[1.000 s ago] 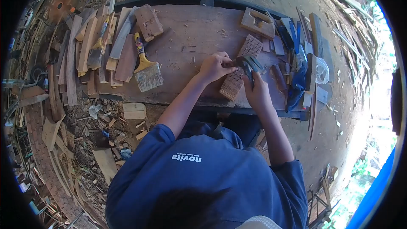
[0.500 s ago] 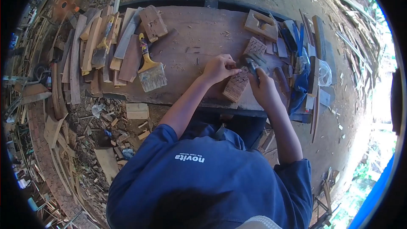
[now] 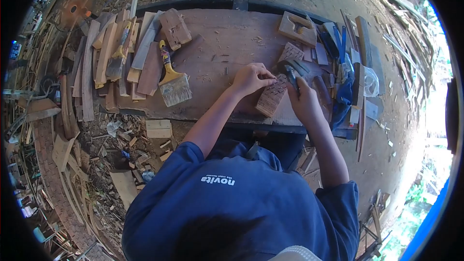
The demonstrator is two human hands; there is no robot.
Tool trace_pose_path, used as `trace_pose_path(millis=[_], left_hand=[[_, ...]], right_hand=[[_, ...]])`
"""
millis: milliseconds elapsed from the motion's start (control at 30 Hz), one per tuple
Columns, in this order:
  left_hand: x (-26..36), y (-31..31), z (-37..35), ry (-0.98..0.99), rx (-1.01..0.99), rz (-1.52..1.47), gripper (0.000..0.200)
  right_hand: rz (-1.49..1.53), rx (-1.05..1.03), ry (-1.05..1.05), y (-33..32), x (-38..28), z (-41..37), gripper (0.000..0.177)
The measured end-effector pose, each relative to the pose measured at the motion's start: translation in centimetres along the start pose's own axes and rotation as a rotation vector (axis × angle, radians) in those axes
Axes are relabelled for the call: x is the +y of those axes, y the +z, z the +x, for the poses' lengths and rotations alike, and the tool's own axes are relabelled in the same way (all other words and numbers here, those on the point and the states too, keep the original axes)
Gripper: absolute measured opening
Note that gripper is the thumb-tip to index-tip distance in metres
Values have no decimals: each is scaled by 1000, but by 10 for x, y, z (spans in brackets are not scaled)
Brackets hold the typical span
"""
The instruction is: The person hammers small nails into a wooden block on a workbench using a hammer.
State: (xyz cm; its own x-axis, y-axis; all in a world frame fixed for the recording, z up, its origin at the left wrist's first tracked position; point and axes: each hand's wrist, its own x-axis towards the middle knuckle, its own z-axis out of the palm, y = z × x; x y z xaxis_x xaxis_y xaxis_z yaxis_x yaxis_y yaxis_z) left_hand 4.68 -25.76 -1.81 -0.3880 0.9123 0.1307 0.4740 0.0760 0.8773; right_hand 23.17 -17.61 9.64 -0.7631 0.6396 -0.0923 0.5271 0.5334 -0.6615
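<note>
My right hand (image 3: 305, 99) grips a hammer (image 3: 293, 70), its dark metal head over the middle of a long wooden block (image 3: 270, 101). Rows of small dark marks or pegs show on the block's upper face, and it lies at a slant on the workbench (image 3: 212, 29). Beside the block, my left hand (image 3: 251, 78) is closed in a pinch, thumb and fingertips at the block's edge near the hammer head. Whatever sits between those fingertips is too small to make out. The block's far end (image 3: 291, 51) shows beyond the hammer.
A wide paintbrush (image 3: 173, 83) lies left of my left arm, near stacked wood strips (image 3: 104, 53) and a wooden block (image 3: 175, 28). A wooden hand plane (image 3: 296, 28) is at the back right. Blue-handled tools (image 3: 340, 43) and a blue cloth (image 3: 343, 101) lie along the right.
The hammer has shifted slightly right and its head sits at a somewhat different angle. My left hand keeps its pinch beside the block. The whole view has moved a little.
</note>
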Motion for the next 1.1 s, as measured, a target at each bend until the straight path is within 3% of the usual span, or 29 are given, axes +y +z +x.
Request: trace_pose_path(millis=[267,367,567,700,800,967,1100], left_hand=[[-5,1,0,-10,0,27,23],[-7,0,1,6,2,41,23],[-5,0,-2,46,-5,-18,23],[0,-4,1,42,1,128,24],[3,-4,-1,43,-7,4,25],[2,-4,1,20,-8,23,23],[4,-2,-2,-36,-30,-16,20]], right_hand=[[32,29,-10,-4,-8,0,33],[-107,-18,-74,0,0,3,33],[-28,25,29,1,-2,2,33],[-36,-13,-76,1,-5,4,33],[59,29,-51,-3,-15,1,33],[-68,-25,-126,-1,4,7,29],[8,23,-24,-6,-13,-1,29]])
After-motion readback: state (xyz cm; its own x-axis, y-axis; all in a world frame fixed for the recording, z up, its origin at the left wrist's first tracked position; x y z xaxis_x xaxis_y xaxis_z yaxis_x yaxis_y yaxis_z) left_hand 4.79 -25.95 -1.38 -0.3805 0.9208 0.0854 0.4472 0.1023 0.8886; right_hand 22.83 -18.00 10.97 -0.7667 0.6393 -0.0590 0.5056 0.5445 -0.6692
